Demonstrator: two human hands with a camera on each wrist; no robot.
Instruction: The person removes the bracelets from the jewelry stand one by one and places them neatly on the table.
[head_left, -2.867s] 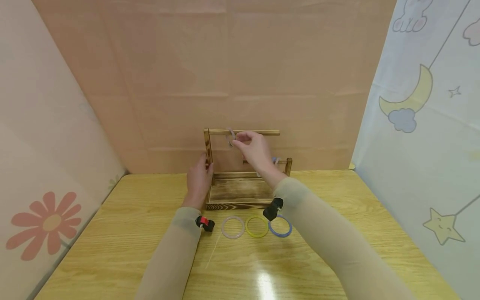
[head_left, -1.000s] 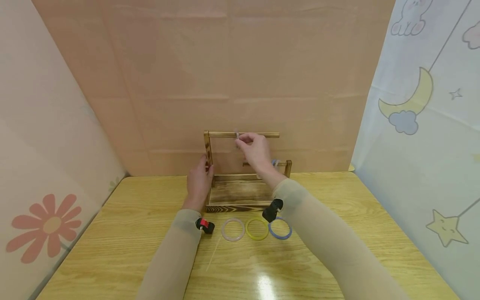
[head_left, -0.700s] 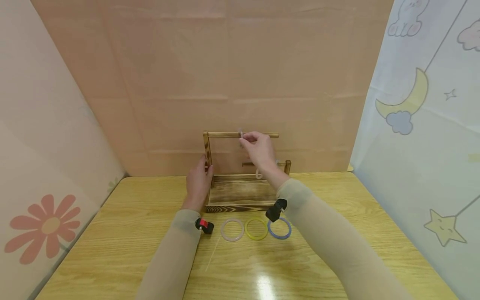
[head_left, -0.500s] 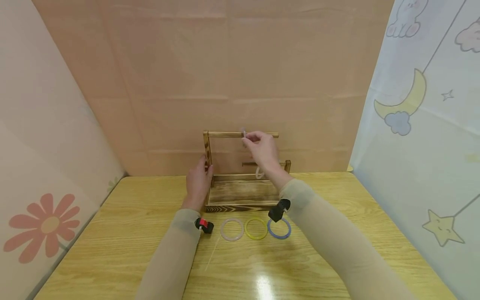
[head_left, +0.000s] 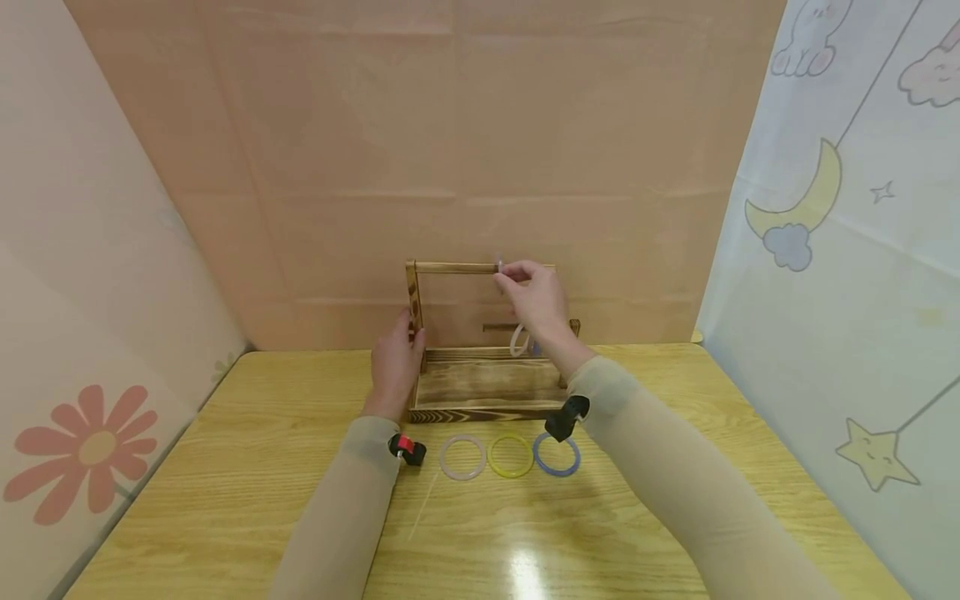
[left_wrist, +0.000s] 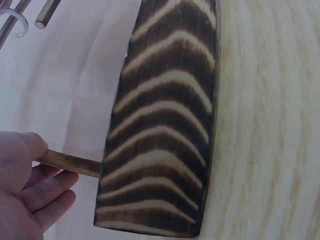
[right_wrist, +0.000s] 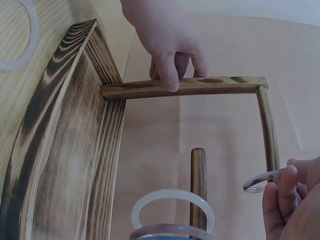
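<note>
In the head view a wooden bangle stand [head_left: 487,383] stands at the back of the table. My left hand [head_left: 393,367] grips its left upright post [right_wrist: 220,86], thumb on one side and fingers on the other. Between thumb and fingertips, my right hand [head_left: 542,300] pinches a pale purplish bangle [head_left: 500,265]. This bangle appears to encircle the upper rod [head_left: 453,268], partway along it. The lower rod [head_left: 497,327] carries several bangles, among them a whitish one [right_wrist: 172,194]; my right hand partly hides them in the head view.
On the table [head_left: 285,467] in front of the stand lie a pale pink bangle [head_left: 442,459], a yellow bangle [head_left: 511,476] and a blue bangle [head_left: 557,474] in a row. Behind the stand hangs a tan backdrop [head_left: 450,125]. Patterned panels flank the table.
My right hand has slid rightward along the upper rod with the pinched bangle, toward the free end. My left hand keeps its grip on the post.
</note>
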